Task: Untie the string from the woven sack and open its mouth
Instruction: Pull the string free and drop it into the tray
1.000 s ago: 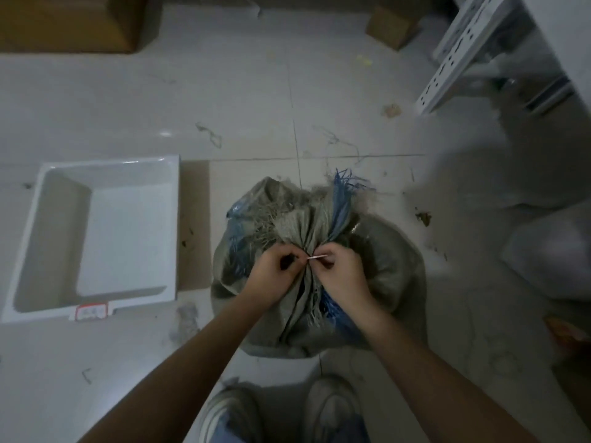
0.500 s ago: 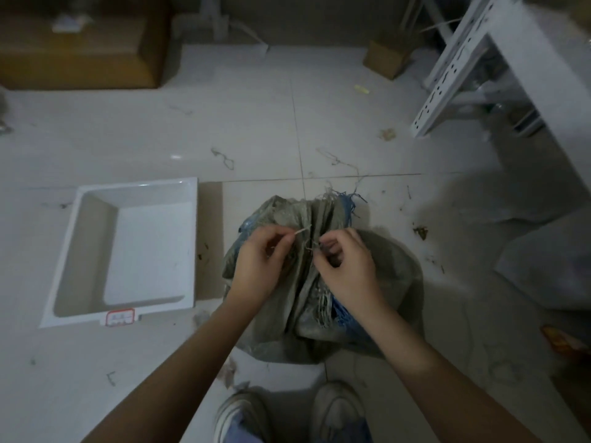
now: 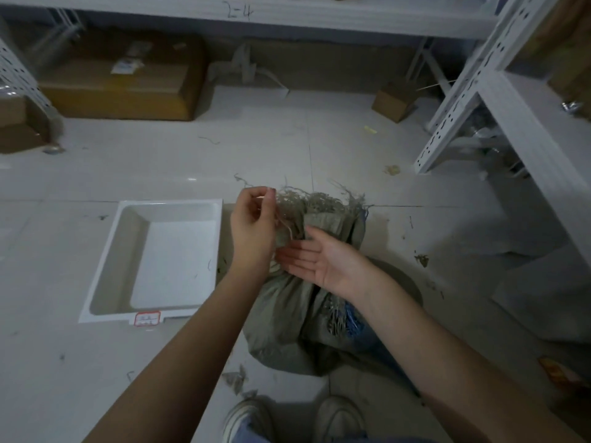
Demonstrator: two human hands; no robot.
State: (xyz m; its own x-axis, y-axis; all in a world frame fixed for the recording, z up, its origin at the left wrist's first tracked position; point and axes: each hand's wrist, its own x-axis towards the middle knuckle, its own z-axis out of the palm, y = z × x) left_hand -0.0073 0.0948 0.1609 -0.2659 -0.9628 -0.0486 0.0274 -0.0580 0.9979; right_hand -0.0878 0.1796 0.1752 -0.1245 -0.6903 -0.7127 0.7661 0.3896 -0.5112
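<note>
A grey-green woven sack [image 3: 287,324] with blue threads stands on the floor just ahead of my shoes. Its gathered mouth [image 3: 323,212] points up, frayed along the top edge. My left hand [image 3: 252,231] is raised beside the mouth's left side, its fingers pinched on a thin pale string [image 3: 284,223] that runs down to the sack's neck. My right hand [image 3: 316,257] lies flat and palm-up against the neck, fingers spread toward the left hand and holding nothing.
A white plastic tray [image 3: 105,273] with a red label lies on the floor left of the sack. White metal shelving [image 3: 473,91] rises at the right and back. Cardboard boxes [image 3: 121,87] sit under the far shelf. Loose fibres litter the tiles.
My left hand has lifted up and left, drawing the string away from the neck. My right hand has let go and opened flat. The camera has tilted up, showing the shelves.
</note>
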